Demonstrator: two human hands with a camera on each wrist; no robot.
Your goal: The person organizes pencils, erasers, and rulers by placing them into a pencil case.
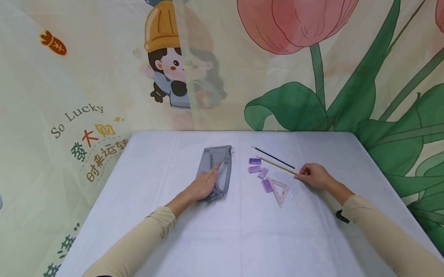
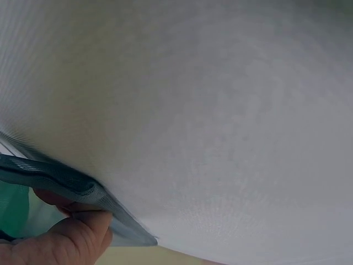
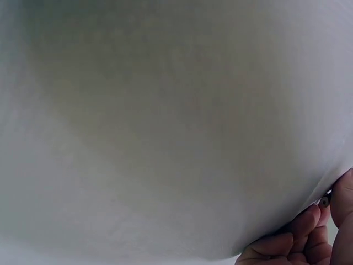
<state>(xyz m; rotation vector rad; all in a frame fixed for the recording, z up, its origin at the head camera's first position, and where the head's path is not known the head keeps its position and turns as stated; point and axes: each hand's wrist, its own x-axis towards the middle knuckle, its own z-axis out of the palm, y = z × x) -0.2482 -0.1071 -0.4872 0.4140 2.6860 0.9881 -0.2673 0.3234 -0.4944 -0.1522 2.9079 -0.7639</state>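
Observation:
My left hand (image 1: 203,185) rests on a translucent grey mesh pencil case (image 1: 226,175), its index finger laid straight across the top. Up close in the left wrist view, that hand's thumb (image 2: 77,234) is against the dark edge of the case (image 2: 83,185). At the right, my right hand (image 1: 314,176) pinches the near end of a yellow pencil (image 1: 279,166) between thumb and fingers. The pencil's end (image 3: 325,201) shows at the fingertips in the right wrist view. Just beyond it lies a dark pencil (image 1: 274,157), roughly parallel.
Several small purple-wrapped blocks, one a purple block (image 1: 254,161), lie between the case and the right hand. A clear triangular ruler (image 1: 280,193) lies nearer me, with another clear piece (image 1: 292,190) beside it. White cloth covers the table (image 1: 211,240); a printed curtain (image 1: 219,73) hangs behind.

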